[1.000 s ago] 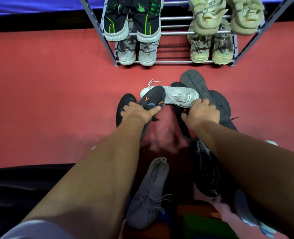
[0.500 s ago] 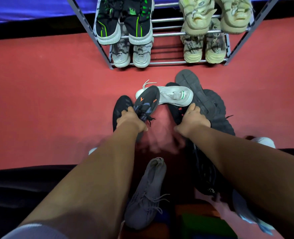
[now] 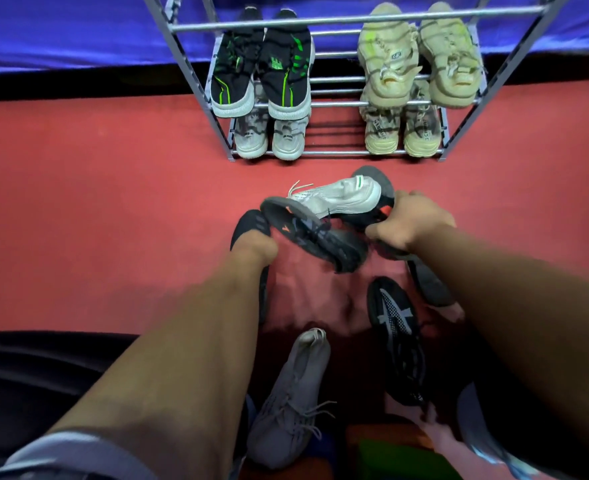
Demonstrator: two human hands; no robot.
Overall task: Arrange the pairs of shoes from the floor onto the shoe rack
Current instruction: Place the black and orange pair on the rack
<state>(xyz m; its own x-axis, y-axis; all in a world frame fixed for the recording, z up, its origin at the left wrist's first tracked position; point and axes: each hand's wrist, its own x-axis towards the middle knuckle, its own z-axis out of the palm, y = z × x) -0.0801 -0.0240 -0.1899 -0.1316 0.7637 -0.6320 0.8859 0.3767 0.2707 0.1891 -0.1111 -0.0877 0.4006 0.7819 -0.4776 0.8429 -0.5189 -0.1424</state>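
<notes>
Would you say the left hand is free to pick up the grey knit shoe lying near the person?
Probably not yet: the left hand is gripping a black shoe with orange marks; the grey knit shoe itself lies uncovered.

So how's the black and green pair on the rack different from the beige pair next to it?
The black-green pair is dark with bright green stripes and pale soles; the beige pair is one pale yellowish colour all over. The black-green pair looks slim and smooth, the beige pair bulkier and chunkier. The black-green pair sits at the shelf's left end, the beige pair at its right. Both stand side by side, toes forward, on the same shelf of the rack.
</notes>
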